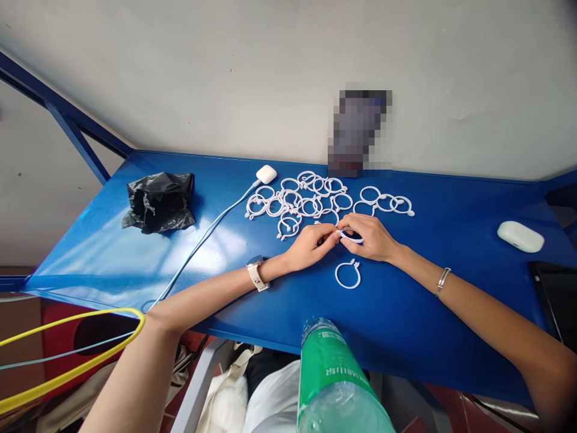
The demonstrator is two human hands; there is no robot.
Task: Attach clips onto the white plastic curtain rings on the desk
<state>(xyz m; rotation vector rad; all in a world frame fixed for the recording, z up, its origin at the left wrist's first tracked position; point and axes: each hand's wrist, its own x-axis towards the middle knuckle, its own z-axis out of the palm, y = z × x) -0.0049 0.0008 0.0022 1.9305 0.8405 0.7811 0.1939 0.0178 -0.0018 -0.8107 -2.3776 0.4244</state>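
Observation:
My left hand (311, 245) and my right hand (369, 237) meet at the middle of the blue table (135, 240), both pinching one white plastic ring (350, 237) between their fingertips. The left wrist wears a watch with a white strap, the right a thin bracelet. A single white ring (347, 275) lies flat just in front of my hands. Behind them spreads a pile of several white rings (306, 201), with three linked rings (386, 204) to its right.
A crumpled black plastic bag (160, 200) lies at the left. A white earbud case (266, 174) with a cable sits behind the pile; another white case (520, 236) is at the right. A green bottle (331, 379) stands close below. A yellow hoop (67, 355) hangs lower left.

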